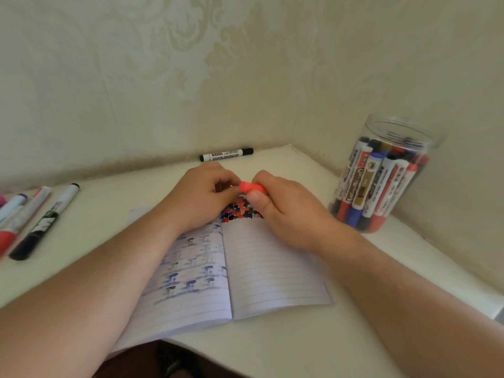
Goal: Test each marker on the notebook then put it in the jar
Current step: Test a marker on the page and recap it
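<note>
The right hand (283, 211) pinched a red marker cap (252, 187) between its thumb and curled fingers. The left hand (201, 197) had its fingers curled round something small and dark red, most likely the marker itself, but it was mostly hidden, so I could not tell for sure. Both hands met just above the top of the open notebook (261, 271). Right under them, the notebook's right page had a patch of red, blue and black dots (240, 211). The left page had rows of blue marks.

The clear jar (381, 173), packed with upright markers, stood to the right of the notebook, near the wall. A black whiteboard marker (226, 154) lay behind the notebook, against the wall. More markers (32, 219) lay side by side far to the left of the notebook on the white table (313, 345).
</note>
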The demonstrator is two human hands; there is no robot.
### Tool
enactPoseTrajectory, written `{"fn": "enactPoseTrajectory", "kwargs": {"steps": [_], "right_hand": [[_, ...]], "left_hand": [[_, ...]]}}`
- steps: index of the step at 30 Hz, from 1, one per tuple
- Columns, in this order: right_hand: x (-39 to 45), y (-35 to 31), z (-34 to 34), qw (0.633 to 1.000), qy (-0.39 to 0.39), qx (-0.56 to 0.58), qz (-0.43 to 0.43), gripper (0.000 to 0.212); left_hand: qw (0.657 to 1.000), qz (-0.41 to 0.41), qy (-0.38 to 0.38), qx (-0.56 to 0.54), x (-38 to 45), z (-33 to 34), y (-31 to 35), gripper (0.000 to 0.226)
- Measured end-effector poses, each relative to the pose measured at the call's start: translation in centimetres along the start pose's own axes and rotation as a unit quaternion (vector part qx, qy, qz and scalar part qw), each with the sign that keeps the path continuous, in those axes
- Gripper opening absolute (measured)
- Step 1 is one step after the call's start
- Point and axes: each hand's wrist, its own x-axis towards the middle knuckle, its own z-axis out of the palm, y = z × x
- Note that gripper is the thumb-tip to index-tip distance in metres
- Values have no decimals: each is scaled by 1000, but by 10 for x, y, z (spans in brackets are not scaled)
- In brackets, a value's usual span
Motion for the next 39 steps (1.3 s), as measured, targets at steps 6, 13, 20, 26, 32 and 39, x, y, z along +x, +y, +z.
{"fn": "enactPoseTrajectory", "kwargs": {"steps": [6, 13, 20, 26, 32, 39], "right_hand": [[-18, -31, -71, 984, 53, 162, -57, 18], [-41, -6, -197, 911, 375, 162, -62, 25], [-40, 26, -191, 934, 338, 83, 81, 43], [-29, 33, -189, 946, 285, 69, 138, 30], [-24, 31, -195, 936, 307, 75, 154, 27], [-26, 31, -193, 939, 250, 64, 228, 24]], "left_hand": [[996, 37, -25, 75, -3, -2, 2, 16], [989, 11, -30, 148, -5, 1, 2, 41], [982, 34, 5, 186, -10, 3, 8, 45], [974, 36, -26, 222, -7, 3, 11, 58], [978, -11, -72, 196, -3, 5, 11, 45], [978, -21, -60, 198, -1, 7, 10, 42]]}}
